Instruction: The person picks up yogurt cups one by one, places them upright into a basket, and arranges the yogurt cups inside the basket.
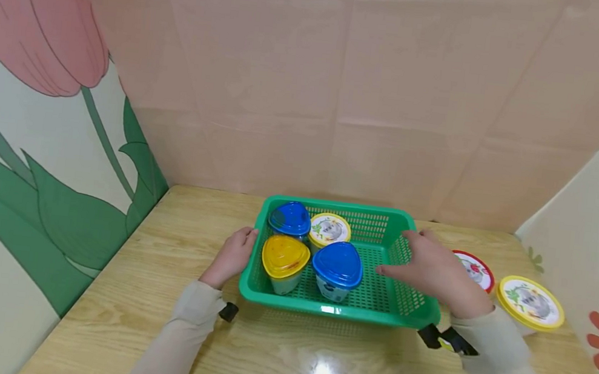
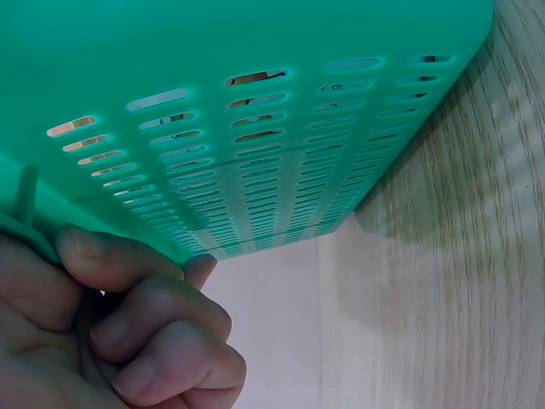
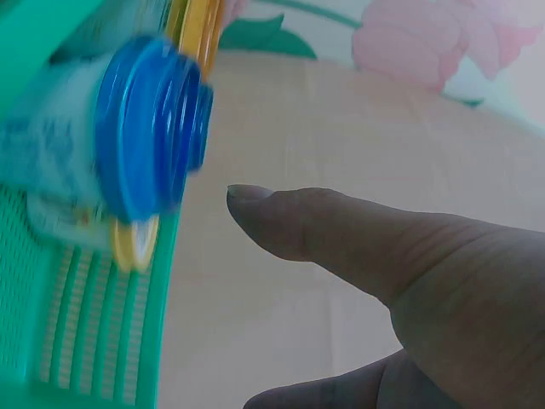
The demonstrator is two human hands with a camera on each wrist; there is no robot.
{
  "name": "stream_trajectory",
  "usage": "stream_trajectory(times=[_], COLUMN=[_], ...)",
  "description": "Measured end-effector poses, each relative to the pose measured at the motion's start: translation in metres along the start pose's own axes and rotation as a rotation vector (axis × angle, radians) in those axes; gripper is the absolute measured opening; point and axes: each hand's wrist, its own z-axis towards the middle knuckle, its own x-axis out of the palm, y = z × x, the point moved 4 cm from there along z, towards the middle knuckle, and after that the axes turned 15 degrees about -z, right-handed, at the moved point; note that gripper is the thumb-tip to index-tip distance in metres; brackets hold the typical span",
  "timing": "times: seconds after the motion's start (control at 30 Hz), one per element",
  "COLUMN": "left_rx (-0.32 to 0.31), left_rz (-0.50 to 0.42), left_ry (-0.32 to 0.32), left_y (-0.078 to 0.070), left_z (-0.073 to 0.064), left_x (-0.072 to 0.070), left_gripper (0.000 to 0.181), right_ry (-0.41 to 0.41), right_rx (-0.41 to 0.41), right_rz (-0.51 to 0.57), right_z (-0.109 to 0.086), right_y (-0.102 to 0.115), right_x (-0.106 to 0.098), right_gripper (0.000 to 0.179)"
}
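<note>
A green plastic basket [image 1: 338, 314] with slotted walls stands on the table. At its left end my left hand [image 1: 231, 256] grips the rim, fingers curled under it in the left wrist view. Over the basket's right end is my right hand [image 1: 435, 271], thumb and fingers spread apart with nothing between them. In the basket's left and middle are a blue-lidded tub [image 1: 290, 218], a round tub with a koala picture on its lid [image 1: 330, 230], a yellow-lidded tub [image 1: 285, 257] and, nearest the right thumb, another blue-lidded tub [image 1: 337, 265].
On the wooden table [image 1: 270, 361], right of the basket, stand a round tub with a red-rimmed lid [image 1: 474, 270], partly behind the right hand, and one with a yellow-rimmed lid [image 1: 533, 303]. A pinkish covered wall [image 1: 309, 90] rises behind the table, with painted side panels left and right.
</note>
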Motion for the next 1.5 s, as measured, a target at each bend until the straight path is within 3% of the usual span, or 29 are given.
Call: stream_trajectory(times=[0.43, 0.67, 0.83, 1.1, 1.33, 1.5], left_rx=[-0.004, 0.007, 0.008, 0.01, 0.004, 0.005], left_rz=[0.006, 0.002, -0.004, 0.002, 0.0, 0.006], left_ry=[-0.011, -0.017, -0.014, -0.006, -0.006, -0.011], left_y=[0.001, 0.002, 0.002, 0.002, 0.002, 0.001], left_z=[0.0, 0.001, 0.001, 0.002, 0.001, 0.001], left_x=[-0.001, -0.002, -0.001, 0.0, -0.001, -0.001], left_gripper=[0.042, 0.043, 0.043, 0.043, 0.043, 0.043], right_ry=[-0.043, -0.046, -0.03, 0.018, 0.07, 0.065], right_rx=[0.032, 0.089, 0.16, 0.264, 0.293, 0.295], right_rz=[0.003, -0.007, 0.007, 0.026, 0.041, 0.021], right_z=[-0.01, -0.012, -0.013, -0.019, -0.019, -0.015], right_y=[-0.062, -0.088, -0.104, -0.122, -0.129, -0.133], right_x=[0.002, 0.01, 0.016, 0.026, 0.032, 0.037], right_gripper=[0.107, 0.101, 0.111, 0.107, 0.105, 0.097])
